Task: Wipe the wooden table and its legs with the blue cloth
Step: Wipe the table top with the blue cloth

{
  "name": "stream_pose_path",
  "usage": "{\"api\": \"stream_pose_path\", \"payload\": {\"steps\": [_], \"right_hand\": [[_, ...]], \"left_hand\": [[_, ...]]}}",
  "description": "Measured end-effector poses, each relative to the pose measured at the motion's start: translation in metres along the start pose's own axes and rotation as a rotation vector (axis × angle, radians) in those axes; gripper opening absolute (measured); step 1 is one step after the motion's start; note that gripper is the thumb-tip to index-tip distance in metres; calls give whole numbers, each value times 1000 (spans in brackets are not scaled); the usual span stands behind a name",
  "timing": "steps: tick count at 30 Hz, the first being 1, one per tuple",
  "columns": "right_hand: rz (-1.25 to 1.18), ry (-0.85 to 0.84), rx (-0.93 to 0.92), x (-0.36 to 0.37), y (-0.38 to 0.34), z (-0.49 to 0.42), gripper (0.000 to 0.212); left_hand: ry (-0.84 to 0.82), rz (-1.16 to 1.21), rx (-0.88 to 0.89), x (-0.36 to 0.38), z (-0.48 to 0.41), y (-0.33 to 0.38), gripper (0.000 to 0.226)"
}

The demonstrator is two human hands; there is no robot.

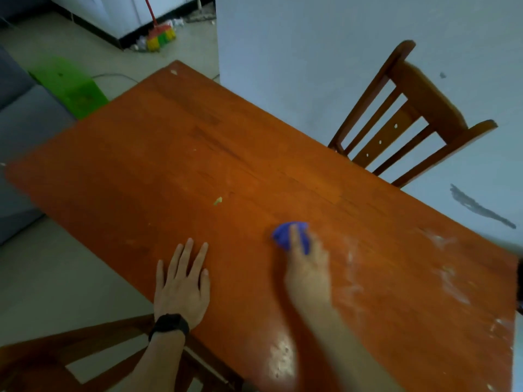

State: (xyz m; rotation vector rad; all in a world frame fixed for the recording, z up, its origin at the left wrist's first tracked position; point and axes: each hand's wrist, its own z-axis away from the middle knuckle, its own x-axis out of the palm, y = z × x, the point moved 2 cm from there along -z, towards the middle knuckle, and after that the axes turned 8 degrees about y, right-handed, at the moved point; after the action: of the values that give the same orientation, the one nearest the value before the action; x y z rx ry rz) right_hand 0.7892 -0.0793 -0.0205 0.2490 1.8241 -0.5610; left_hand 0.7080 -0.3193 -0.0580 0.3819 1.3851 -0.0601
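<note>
On wooden table (198,137), yellow scrap (217,201) beyond blue cloth (283,236), left hand (181,290) flat

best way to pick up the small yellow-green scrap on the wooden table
Pinch the small yellow-green scrap with fingertips straight from above: it is tiny and lies low on the orange-brown wooden table, bare wood all round, so no side offers an edge. The free left hand, flat on the table, is probably handiest; the right hand holds the blue cloth.

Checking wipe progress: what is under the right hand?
The right hand holds the bunched blue cloth on the wooden table. The cloth's far end shows; the rest is covered.
</note>
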Motion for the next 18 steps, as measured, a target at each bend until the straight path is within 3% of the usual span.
{"api": "stream_pose_path", "payload": {"steps": [3,5,7,9,12,15,18], "right_hand": [[-1,-144,-354,24,-45,17,67],[-5,-147,-474,20,-19,10,66],[40,-180,-367,8,35,-6,67],[124,-200,-43,-13,98,-29,72],[-22,-146,450,-37,138,-56,61],[-105,33,293,-32,105,-65,56],[-111,-139,49,-6,82,-58,68]], "left_hand": [[5,-21,-29,-8,-1,7,65],[-7,-70,-49,-16,-4,19,65],[4,-90,-73,-21,-14,39,58],[13,-63,-33,-21,-26,69,55],[35,3,47,-8,-44,123,57],[24,55,70,13,-63,179,58],[-19,49,92,31,-76,224,61]]}}
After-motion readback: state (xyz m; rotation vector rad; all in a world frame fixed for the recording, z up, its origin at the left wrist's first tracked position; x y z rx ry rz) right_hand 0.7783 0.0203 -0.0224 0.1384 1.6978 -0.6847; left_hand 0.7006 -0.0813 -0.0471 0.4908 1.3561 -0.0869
